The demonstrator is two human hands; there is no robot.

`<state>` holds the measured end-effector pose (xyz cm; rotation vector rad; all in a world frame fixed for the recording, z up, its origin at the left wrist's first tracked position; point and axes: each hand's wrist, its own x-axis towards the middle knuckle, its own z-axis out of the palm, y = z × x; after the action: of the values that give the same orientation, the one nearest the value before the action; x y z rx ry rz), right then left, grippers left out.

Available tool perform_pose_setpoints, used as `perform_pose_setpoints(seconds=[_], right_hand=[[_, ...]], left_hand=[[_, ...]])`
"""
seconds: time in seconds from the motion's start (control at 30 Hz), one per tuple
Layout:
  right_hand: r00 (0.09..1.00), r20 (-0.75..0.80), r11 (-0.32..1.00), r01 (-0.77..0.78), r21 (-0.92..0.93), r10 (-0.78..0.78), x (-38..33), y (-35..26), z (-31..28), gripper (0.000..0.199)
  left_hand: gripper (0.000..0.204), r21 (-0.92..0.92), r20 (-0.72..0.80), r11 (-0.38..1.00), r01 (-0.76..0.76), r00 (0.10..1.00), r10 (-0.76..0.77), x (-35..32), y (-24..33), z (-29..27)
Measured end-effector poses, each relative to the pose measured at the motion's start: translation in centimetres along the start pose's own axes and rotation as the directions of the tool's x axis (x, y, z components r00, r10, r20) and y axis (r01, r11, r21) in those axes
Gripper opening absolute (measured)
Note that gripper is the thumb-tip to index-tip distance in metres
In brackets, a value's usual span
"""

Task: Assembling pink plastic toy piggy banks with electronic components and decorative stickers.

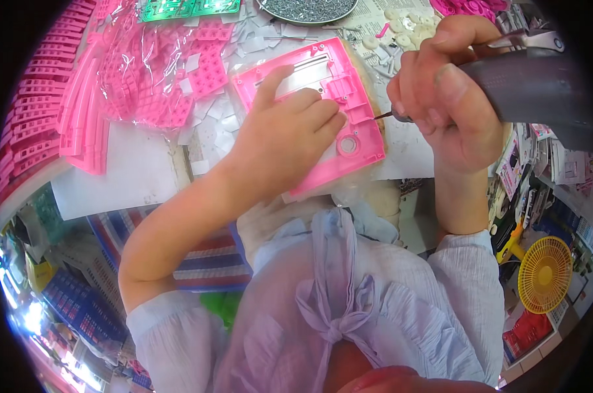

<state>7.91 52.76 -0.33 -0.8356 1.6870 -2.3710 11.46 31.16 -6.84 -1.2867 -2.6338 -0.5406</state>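
Observation:
A flat pink plastic casing (pixel 372 141) lies tilted on the table in front of me, with a round hole and moulded compartments. My left hand (pixel 283 128) rests over its left part and holds it down, index finger stretched, the other fingers bent; its thumb is hidden. Under those fingers shows a white and silvery strip (pixel 303 77). My right hand (pixel 450 92) is closed round a dark grey power screwdriver (pixel 529 78). The driver's thin bit points left and its tip meets the casing's right side; whether a screw sits there is too small to tell.
Pink parts in a clear bag (pixel 146 78) and stacked pink pieces (pixel 38 98) fill the left. Behind are green circuit boards (pixel 188 8), a dish of small screws (pixel 306 9) and cream-coloured plastic parts (pixel 401 29). A yellow fan (pixel 544 275) stands at lower right.

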Motion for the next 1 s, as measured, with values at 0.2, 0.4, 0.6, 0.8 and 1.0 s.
perform_pose_setpoints(seconds=[0.2, 0.4, 0.6, 0.8, 1.0], right_hand=[[1.000, 0.025, 0.999, 0.004, 0.049, -0.005, -0.3, 0.8, 0.6, 0.030], [0.999, 0.028, 0.999, 0.017, 0.042, -0.018, -1.1, 2.3, 1.1, 0.032], [1.000, 0.007, 0.999, 0.020, 0.028, -0.020, -0.7, 1.4, 0.7, 0.033], [0.995, 0.092, 1.000, 0.027, -0.005, -0.027, -0.6, 1.1, -0.1, 0.033], [0.997, 0.081, 1.000, 0.018, 0.019, -0.020, -0.5, 1.4, -0.2, 0.034]], left_hand=[[0.021, 0.020, -0.064, 1.000, -0.005, 0.998, 0.006, 0.8, -0.4, -0.4], [0.016, -0.186, -0.140, 0.983, 0.002, 0.990, -0.029, 1.1, -1.0, 0.2], [0.018, -0.254, -0.164, 0.967, 0.018, 0.985, -0.061, 2.0, -2.0, 1.1], [0.014, -0.209, -0.166, 0.977, 0.043, 0.983, -0.079, 2.4, -2.1, 1.4], [0.013, -0.172, -0.052, 0.971, 0.164, 0.983, -0.175, 2.8, -1.0, 0.9]])
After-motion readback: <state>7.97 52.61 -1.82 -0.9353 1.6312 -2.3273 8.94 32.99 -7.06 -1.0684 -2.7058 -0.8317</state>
